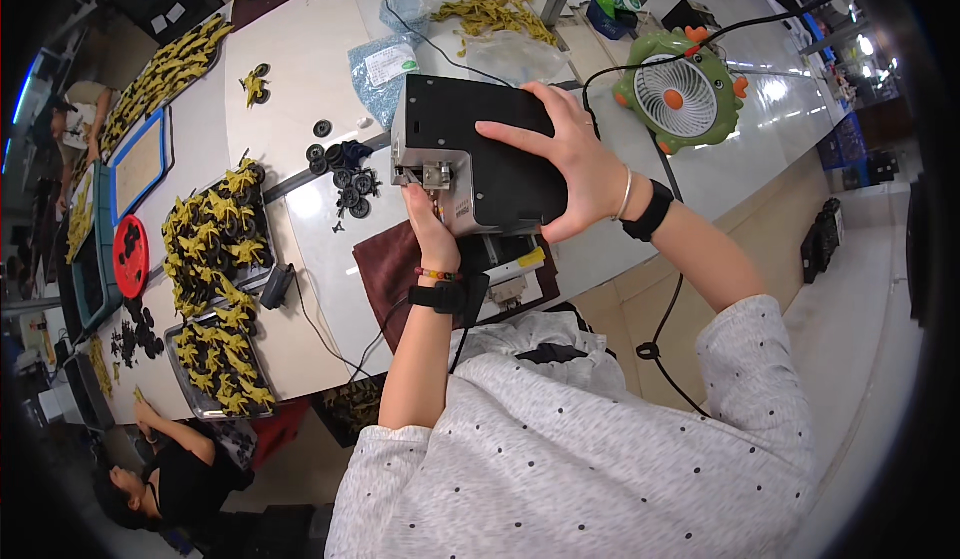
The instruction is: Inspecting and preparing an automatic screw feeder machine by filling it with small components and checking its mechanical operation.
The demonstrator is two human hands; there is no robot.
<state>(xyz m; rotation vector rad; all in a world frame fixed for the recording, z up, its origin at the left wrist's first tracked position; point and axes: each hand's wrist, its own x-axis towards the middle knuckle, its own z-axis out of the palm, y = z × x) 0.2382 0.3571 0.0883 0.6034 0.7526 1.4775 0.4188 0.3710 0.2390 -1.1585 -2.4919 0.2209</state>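
A box-shaped machine (480,139) with a black top and light metal sides stands on the table before me. In its front notch sits a small metal mechanism (433,174). My right hand (575,154) lies on the machine's top at the right, fingers spread wide, the thumb by its near edge. At the notch, my left hand (432,234) reaches up with its fingers together at the mechanism. Whatever is between those fingertips is hidden. Loose black toy wheels (350,179) lie just left of the machine.
Yellow-and-black toy motorcycles (215,239) fill trays at the left, beside a red dish (131,254). A green fan (680,99) stands at the right, with cables near it. Bubble-wrap bags (385,69) lie behind the machine. A co-worker (180,469) sits lower left.
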